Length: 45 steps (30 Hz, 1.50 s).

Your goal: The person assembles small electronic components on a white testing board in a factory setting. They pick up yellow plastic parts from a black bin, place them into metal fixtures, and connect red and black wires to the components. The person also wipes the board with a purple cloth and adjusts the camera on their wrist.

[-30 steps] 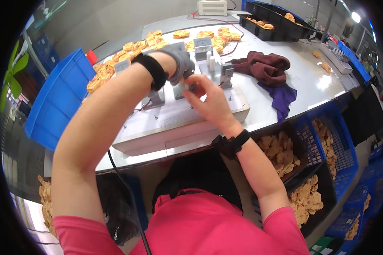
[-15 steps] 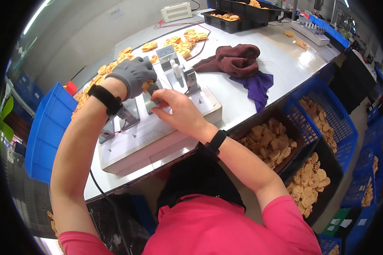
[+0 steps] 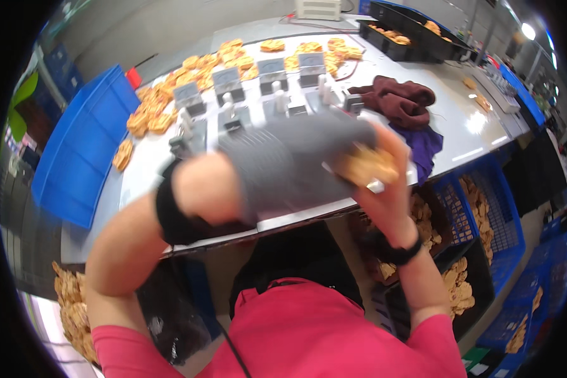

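Note:
My left hand (image 3: 290,157), in a grey glove, reaches across in front of me and is smeared by motion. Its fingertips are beside or on a small yellow-orange piece (image 3: 375,167), and whether they grip it is hard to see. Bare, my right hand (image 3: 389,183) has its fingers closed around that piece. Behind my hands stands a test fixture with several grey upright plates (image 3: 272,72) and white posts (image 3: 279,97). Much of its white base is hidden by the glove. Many similar yellow-orange pieces (image 3: 198,69) lie on the table behind it.
A blue bin (image 3: 85,148) leans at the table's left. A maroon cloth (image 3: 400,101) and a purple cloth (image 3: 425,148) lie to the right. Black trays (image 3: 416,38) stand at the back right. Below the right edge are a blue crate (image 3: 507,220) and dark bins holding more pieces.
Both hands have left the fixture and moved right, toward me. My left hand has swung across to my right hand, which now holds a yellow-orange piece. The view has shifted too.

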Each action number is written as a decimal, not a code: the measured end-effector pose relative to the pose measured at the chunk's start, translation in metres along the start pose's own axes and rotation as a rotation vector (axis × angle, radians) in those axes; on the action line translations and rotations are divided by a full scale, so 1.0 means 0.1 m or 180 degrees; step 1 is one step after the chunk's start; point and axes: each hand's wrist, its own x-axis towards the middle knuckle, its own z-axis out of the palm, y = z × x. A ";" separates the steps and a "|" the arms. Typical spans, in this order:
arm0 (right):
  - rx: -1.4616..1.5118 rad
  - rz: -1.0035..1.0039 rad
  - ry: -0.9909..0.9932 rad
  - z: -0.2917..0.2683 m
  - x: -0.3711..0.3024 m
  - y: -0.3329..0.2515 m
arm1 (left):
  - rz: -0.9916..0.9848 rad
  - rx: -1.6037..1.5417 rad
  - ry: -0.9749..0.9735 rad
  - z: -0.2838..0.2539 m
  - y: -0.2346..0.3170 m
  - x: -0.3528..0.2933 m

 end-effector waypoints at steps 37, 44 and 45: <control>-0.0066 0.3516 -0.0945 -1.02 -0.84 0.01 | -0.4103 0.1856 -0.0311 -1.29 -2.10 -2.42; 0.0704 0.2281 -0.2498 0.17 -0.02 -0.52 | -0.4351 0.1110 0.0395 -1.17 -1.91 -2.88; 0.0679 0.1939 -0.2658 0.32 0.06 -0.58 | -0.4256 0.0978 0.0424 -1.13 -1.92 -2.89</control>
